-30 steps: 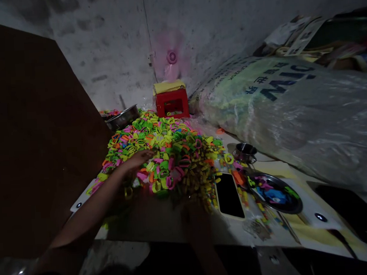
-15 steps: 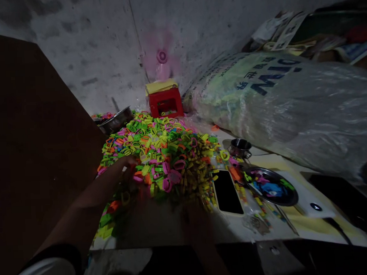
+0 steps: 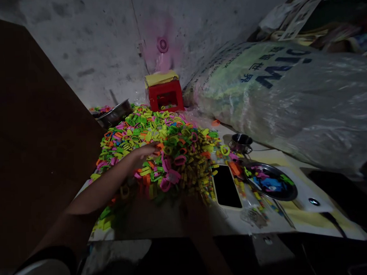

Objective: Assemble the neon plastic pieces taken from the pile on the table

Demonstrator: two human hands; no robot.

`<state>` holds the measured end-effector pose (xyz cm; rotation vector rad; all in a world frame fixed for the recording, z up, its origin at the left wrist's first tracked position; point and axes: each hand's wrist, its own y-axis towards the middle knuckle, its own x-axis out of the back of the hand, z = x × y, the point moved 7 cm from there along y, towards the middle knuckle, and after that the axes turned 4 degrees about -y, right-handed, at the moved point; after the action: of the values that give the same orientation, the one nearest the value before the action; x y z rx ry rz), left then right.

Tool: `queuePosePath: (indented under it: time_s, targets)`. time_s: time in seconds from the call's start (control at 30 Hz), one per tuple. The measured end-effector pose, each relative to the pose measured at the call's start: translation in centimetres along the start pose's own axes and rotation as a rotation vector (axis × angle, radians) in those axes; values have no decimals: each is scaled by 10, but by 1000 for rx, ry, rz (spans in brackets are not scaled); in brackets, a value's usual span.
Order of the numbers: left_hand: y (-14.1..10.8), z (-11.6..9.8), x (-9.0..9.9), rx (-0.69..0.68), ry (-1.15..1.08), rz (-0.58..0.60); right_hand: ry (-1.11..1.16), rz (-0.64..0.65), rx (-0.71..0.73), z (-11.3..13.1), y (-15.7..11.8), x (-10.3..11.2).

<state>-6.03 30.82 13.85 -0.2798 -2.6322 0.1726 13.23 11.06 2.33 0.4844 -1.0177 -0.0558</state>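
A big heap of small bright plastic pieces [image 3: 140, 131], some loop-shaped like little watch bands, covers the table [image 3: 233, 226]. My left hand [image 3: 148, 149] reaches over the middle of the heap, its fingers close together at an orange piece [image 3: 160, 146]; whether they grip it is hidden. In deep shadow at the front edge, my right hand [image 3: 192, 210] lies beside small yellowish pieces [image 3: 192, 171], and its fingers do not show clearly. Pink pieces [image 3: 173, 176] lie between the two hands.
Right of the heap lies a phone [image 3: 226, 186]. Beyond it are a metal cup [image 3: 241, 143] and a dark round dish [image 3: 291, 191] with coloured pieces. A tilted metal pan [image 3: 115, 114], a red stool-like box [image 3: 181, 98], a pink fan [image 3: 162, 45] and a large plastic sack [image 3: 291, 108] stand behind.
My left hand has moved right and farther over the heap, from its left side to its middle. My right hand stays near the front edge. The view has tilted slightly downward.
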Motion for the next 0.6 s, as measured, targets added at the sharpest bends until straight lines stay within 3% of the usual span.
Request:
queuePosePath:
  time_s: [0.13,0.23,0.33,0.43,0.6]
  targets:
    - [-16,-11,34,-78,219,206,19,-13,-23,0,0,5]
    - [-38,10,47,-49,431,309,5,-34,-13,2,1,7]
    - [-53,53,36,31,601,413,-2,-33,13,3,1,7]
    - [-53,82,23,51,667,400,-1,-15,-8,1,2,4]
    - [-36,82,13,48,529,282,11,-18,-27,-1,1,1]
